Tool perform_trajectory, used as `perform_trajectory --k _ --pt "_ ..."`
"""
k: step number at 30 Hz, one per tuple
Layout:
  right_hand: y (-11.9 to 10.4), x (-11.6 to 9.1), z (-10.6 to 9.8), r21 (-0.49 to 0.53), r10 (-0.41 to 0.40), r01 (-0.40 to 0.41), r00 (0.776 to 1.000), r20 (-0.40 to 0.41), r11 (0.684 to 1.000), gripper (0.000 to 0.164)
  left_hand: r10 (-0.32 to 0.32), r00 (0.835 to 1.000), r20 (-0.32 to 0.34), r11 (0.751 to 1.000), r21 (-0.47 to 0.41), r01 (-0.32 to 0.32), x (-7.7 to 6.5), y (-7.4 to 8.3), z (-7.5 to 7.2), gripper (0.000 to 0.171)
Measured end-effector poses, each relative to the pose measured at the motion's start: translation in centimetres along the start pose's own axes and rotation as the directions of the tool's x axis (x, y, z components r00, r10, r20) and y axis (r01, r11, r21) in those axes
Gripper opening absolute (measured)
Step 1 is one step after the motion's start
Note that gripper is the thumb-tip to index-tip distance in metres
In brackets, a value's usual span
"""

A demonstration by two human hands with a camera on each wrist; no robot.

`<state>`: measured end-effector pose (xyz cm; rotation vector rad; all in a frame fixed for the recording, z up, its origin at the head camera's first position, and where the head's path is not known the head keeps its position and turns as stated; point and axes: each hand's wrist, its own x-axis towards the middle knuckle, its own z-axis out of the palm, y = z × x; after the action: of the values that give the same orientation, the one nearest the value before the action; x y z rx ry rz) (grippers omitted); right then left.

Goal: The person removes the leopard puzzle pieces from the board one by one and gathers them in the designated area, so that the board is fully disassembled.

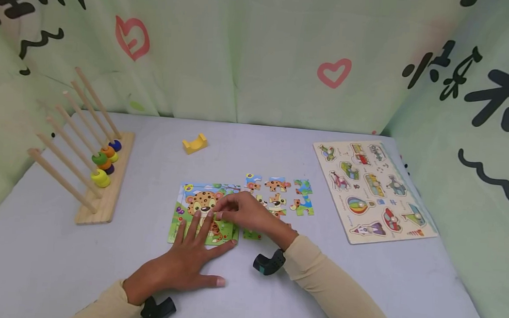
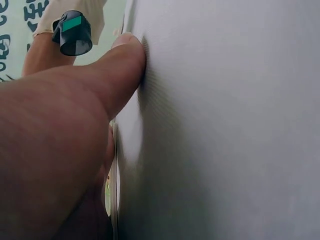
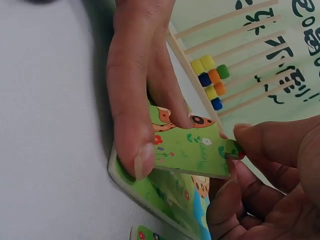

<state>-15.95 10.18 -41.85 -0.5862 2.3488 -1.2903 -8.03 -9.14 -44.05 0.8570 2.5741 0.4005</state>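
A leopard jigsaw puzzle [image 1: 179, 222] lies on the table in front of me. My left hand [image 1: 186, 266] rests over its lower part with straight, spread fingers, the thumb out on the tablecloth. At the puzzle's right side, my right hand [image 1: 251, 213] pinches with thumb and forefinger. In the right wrist view they grip the tab of a green jigsaw piece [image 3: 197, 152] with flowers, raised at a slant above the board [image 3: 145, 187]; a left fingertip touches its other end. Several loose jigsaw pieces [image 1: 277, 184] lie just right of the puzzle, some partly hidden by my right hand.
A wooden peg stand [image 1: 123, 170] with coloured beads is at the left. Behind the puzzle sits a yellow curved block [image 1: 195, 144]. A wooden picture board [image 1: 342, 223] lies at the right. Curtains [image 1: 239, 56] enclose the table's back and sides.
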Motion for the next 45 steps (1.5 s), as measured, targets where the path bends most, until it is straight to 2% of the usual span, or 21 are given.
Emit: perform_trajectory --k 4,11,15,20,30,38,45 --pt "0.0 -0.4 -0.1 -0.016 0.010 -0.009 1.000 0.021 1.000 0.010 0.004 1.000 -0.006 1.000 0.015 -0.004 0.0 0.0 0.1 0.078" --pt "0.6 -1.0 -0.4 -0.072 -0.037 0.041 0.998 0.056 0.997 0.017 -0.011 1.000 0.001 0.999 0.036 0.011 0.1 0.0 0.1 0.080" --pt "1.2 -1.4 -0.9 -0.080 -0.057 0.059 0.998 0.026 0.995 0.022 -0.003 1.000 -0.006 1.000 0.023 0.003 0.1 0.0 0.1 0.079" --pt "2.2 -2.2 -2.2 -0.074 -0.042 0.039 0.998 -0.035 0.996 0.020 0.021 0.999 -0.028 1.000 0.020 -0.020 0.1 0.0 0.4 0.078" --pt "3.3 -4.0 -4.6 -0.071 -0.061 0.057 0.996 -0.061 0.996 0.019 0.001 0.999 -0.040 0.999 0.035 0.001 0.1 -0.1 0.6 0.079" --pt "4.4 -5.6 -5.3 -0.084 0.018 -0.027 0.993 -0.112 0.996 0.019 -0.029 0.999 -0.016 0.999 0.039 0.030 0.1 0.1 0.4 0.080" --pt "5.3 -7.5 -6.7 -0.065 0.072 -0.083 0.985 -0.154 0.994 0.016 -0.042 0.999 -0.021 0.998 0.035 0.043 0.1 0.3 0.4 0.080"
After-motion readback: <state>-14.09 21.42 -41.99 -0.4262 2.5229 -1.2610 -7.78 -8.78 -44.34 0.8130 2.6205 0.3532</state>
